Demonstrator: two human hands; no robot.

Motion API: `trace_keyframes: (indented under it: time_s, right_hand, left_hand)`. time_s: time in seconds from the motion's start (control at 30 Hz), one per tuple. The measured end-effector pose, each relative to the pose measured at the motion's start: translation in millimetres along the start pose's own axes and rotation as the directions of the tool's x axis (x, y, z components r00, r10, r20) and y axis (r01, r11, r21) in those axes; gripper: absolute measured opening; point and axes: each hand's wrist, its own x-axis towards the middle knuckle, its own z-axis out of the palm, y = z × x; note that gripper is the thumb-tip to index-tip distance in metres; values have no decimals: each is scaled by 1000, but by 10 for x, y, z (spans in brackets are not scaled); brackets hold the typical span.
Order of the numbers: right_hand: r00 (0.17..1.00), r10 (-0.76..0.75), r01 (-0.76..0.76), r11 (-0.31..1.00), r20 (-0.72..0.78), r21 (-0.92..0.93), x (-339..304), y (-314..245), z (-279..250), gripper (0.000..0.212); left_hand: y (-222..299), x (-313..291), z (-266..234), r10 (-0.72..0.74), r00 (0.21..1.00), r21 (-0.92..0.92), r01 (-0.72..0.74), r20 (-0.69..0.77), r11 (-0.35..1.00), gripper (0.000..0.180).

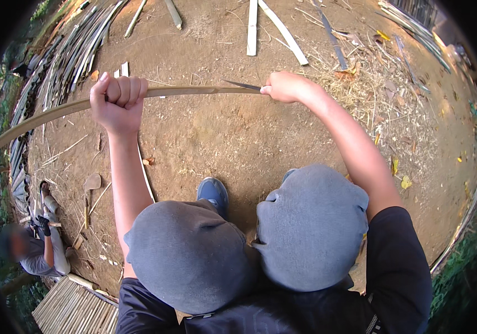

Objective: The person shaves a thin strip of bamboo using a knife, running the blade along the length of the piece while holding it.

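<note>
A long, tan bamboo strip (188, 91) runs across in front of me and bends down past the left edge of the view. My left hand (118, 104) is closed in a fist around it. At its right end my right hand (290, 87) is closed on a knife, whose thin dark blade (242, 84) points left just above the strip. The knife's handle is hidden inside the fingers. Whether the right fingers also pinch the strip's end, I cannot tell. Both arms reach forward over my bent knees (314, 228).
Split bamboo strips (79, 50) lie piled at the far left, with loose pieces (252, 28) on the dirt ahead. Shavings (380, 92) are scattered at the right. A co-worker (40, 245) in dark gloves sits at the lower left, near a slatted bamboo platform (74, 309).
</note>
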Motion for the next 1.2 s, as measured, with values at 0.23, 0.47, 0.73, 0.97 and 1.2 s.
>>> trace_keyframes:
  time_s: [0.23, 0.47, 0.73, 0.97, 1.2]
  right_hand:
    - [904, -131, 295, 879, -407, 373, -120, -477, 504, 35]
    - [892, 407, -374, 909, -197, 183, 423, 739, 1207, 42]
    - [877, 397, -373, 918, -270, 139, 382, 779, 776, 45]
    - [958, 222, -97, 847, -181, 523, 183, 478, 233, 45]
    - [941, 120, 93, 806, -316, 585, -18, -39, -242, 45]
  left_hand:
    - [124, -68, 106, 35, 992, 55, -29, -119, 998, 48]
    - [-49, -71, 31, 23, 966, 6, -22, -256, 1000, 48]
    - [44, -89, 31, 41, 998, 23, -39, -57, 999, 44]
    - [83, 24, 281, 294, 935, 178, -260, -199, 949, 53]
    - [264, -38, 202, 345, 864, 162, -306, -367, 938, 62]
